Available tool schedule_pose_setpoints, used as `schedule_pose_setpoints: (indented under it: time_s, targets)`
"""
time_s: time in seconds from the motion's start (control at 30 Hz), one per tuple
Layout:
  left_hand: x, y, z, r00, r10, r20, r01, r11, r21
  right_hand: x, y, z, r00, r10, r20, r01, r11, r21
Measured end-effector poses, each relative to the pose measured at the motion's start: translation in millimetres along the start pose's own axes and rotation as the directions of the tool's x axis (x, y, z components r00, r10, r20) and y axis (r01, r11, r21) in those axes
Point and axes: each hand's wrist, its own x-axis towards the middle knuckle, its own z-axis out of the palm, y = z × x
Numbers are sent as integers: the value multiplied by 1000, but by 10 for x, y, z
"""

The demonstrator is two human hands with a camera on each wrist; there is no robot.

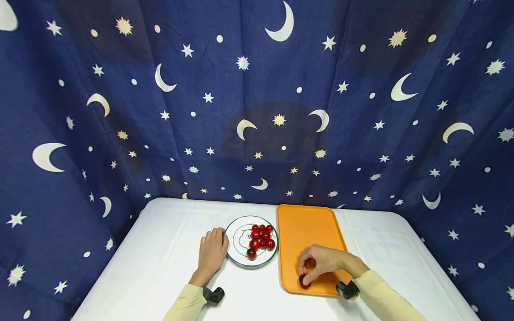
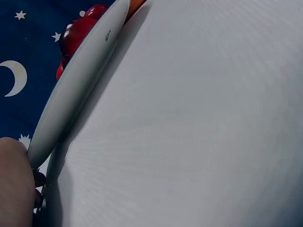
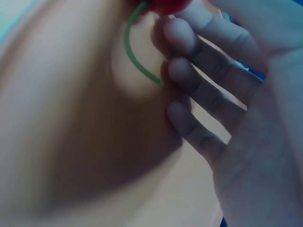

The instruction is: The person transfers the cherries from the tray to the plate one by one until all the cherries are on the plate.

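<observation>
On the orange tray (image 1: pixel 309 227), near its front edge, my right hand (image 1: pixel 322 258) pinches a dark red cherry (image 1: pixel 304 282) between thumb and fingertips. The right wrist view shows the cherry's lower side (image 3: pixel 168 4) with a curved green stem (image 3: pixel 132 52); the other fingers are lightly bent below it. My left hand (image 1: pixel 213 251) lies palm down with relaxed fingers at the left rim of a white plate (image 1: pixel 234 232), its thumb side against the rim. Several red cherries (image 1: pixel 265 235) sit on the plate's right half. In the left wrist view, the plate's rim partly hides the cherries (image 2: pixel 75 38).
A white cloth covers the table (image 1: pixel 168 249). The plate stands directly left of the tray, their edges almost touching. Behind the table hangs a dark blue curtain (image 1: pixel 209 111) with moons and stars. Each wrist carries a black device, the right one (image 1: pixel 347 290) over the tray's front corner.
</observation>
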Motion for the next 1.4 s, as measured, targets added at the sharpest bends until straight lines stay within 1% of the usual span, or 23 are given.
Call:
schedule_pose_setpoints:
  time_s: [0.1,0.23,0.33,0.47,0.57,0.63,0.73,0.83,1.0,1.07,1.17,1.3,1.4]
  targets:
    - [-13,11,-10,999,21,-32,-21,1000,2,-3,15,17,1000,-4,-7,4,1000,20]
    - [-19,19,-18,997,40,-64,-41,999,-7,-4,32,28,1000,-25,-15,24,1000,-3]
    - [-18,16,-11,998,32,-53,-33,999,-12,-2,35,29,999,-31,-15,31,999,-29]
    - [-18,-3,19,999,26,-30,-27,1000,-9,-6,21,25,1000,16,-14,-16,1000,1]
    - [-25,-29,51,999,31,-41,-31,999,-9,-9,11,25,998,60,-29,-59,998,36]
    - [-29,-44,67,998,31,-55,-32,999,-10,-6,5,25,996,76,-51,-73,996,48]
    - [-29,-55,76,998,30,-61,-30,1000,-5,20,16,20,993,69,-93,-65,997,44]
    - [-20,-45,58,998,27,-52,-28,1000,-13,65,39,1,991,50,-124,-46,998,36]
    - [8,-23,31,999,26,-26,-27,1000,-14,144,65,-42,985,4,-174,-11,999,-39]
    - [13,-20,22,1000,25,-15,-25,1000,-6,176,63,-48,979,-1,-203,-13,998,-66]
    - [10,-17,4,1000,21,-7,-21,1000,-2,232,66,-46,967,27,-254,-49,995,-81]
    - [-2,-19,-2,1000,14,-9,-14,1000,-8,315,57,-43,937,74,-340,-112,989,-92]
    - [-11,-21,10,1000,15,-10,-15,1000,-7,372,25,-44,919,71,-387,-128,984,-125]
